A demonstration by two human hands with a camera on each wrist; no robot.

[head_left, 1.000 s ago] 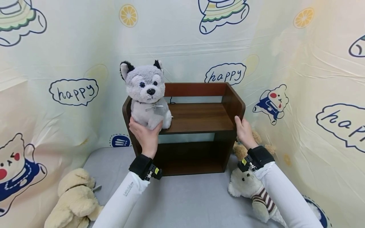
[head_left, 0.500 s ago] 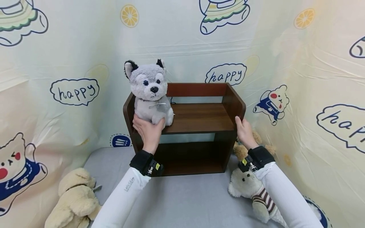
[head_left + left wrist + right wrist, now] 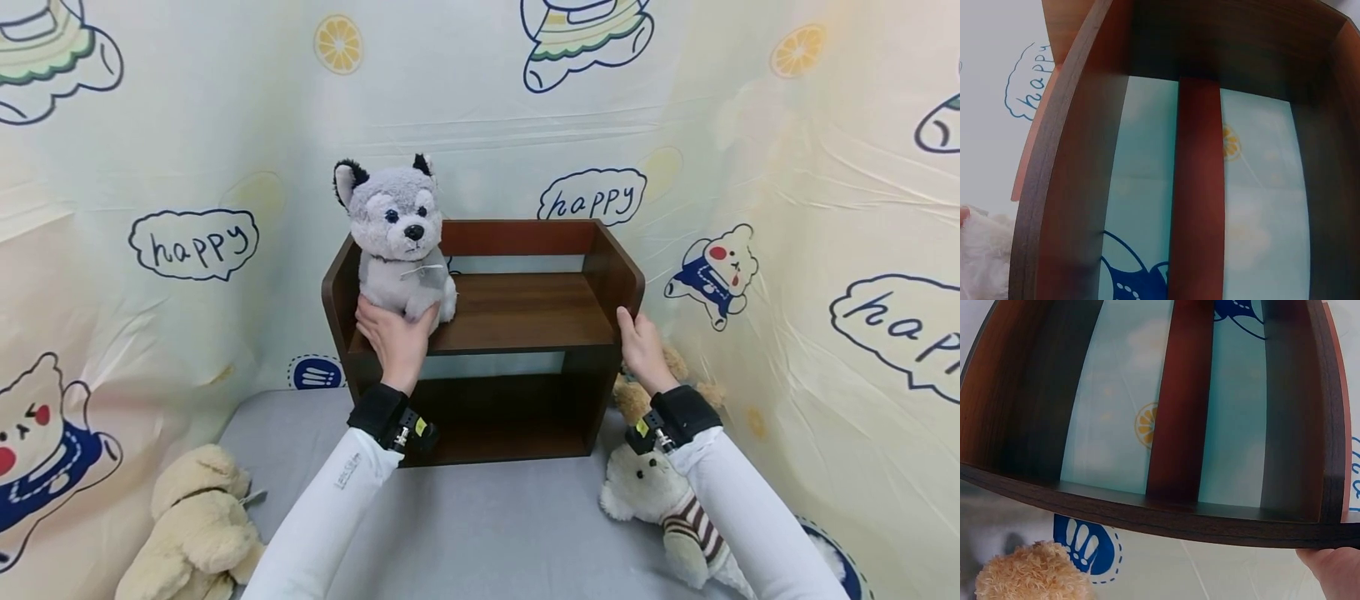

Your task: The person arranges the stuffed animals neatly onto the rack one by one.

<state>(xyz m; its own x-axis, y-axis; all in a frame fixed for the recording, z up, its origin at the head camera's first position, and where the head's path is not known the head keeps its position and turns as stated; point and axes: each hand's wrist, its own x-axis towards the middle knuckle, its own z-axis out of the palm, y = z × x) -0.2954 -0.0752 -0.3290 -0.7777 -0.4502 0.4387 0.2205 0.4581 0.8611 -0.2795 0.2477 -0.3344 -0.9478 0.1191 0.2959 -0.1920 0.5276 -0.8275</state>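
A grey and white plush husky point(image 3: 401, 217) sits upright at the left end of the upper board of a dark brown wooden shelf point(image 3: 525, 312). My left hand point(image 3: 397, 337) holds its lower body from the front, thumb at one side and fingers at the other. The left wrist view catches only some pale fur point(image 3: 985, 256) at the edge. My right hand point(image 3: 645, 350) rests against the outer right side panel of the shelf, near its front edge. In the right wrist view, part of that hand point(image 3: 1335, 569) touches the panel from outside.
A cream plush dog point(image 3: 202, 525) lies at the left of the grey surface point(image 3: 480, 533). Under my right arm lies a white plush bear point(image 3: 645, 483) in a striped top, with a curly brown plush point(image 3: 633, 396) behind it. A printed curtain point(image 3: 480, 125) surrounds the surface.
My left hand has moved the plush husky slightly right and farther back on the upper board. The right hand has stayed against the shelf's side.
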